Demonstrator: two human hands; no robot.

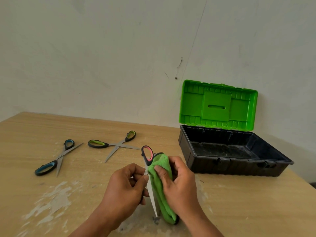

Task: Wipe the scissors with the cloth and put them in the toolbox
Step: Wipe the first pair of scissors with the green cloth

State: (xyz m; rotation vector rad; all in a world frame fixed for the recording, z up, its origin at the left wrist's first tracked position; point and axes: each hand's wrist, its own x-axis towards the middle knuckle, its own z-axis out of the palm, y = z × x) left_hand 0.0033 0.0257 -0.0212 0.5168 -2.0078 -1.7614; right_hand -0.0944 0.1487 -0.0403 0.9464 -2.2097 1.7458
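Observation:
A pair of red-handled scissors [148,155] stands with its handle up and its blade tip down near the table. My left hand [124,187] pinches its blade. My right hand [179,183] grips a green cloth [159,185] wrapped against the scissors, thumb pressing on the cloth. Two more pairs lie open on the table to the left: blue-handled scissors [59,157] and green-handled scissors [113,145]. The toolbox [195,156] sits at the right, black body, green lid [217,106] standing open.
The wooden table [85,194] has worn pale patches near its front. A plain wall rises behind it, and the toolbox lid leans against that wall. The table's right edge runs just past the toolbox.

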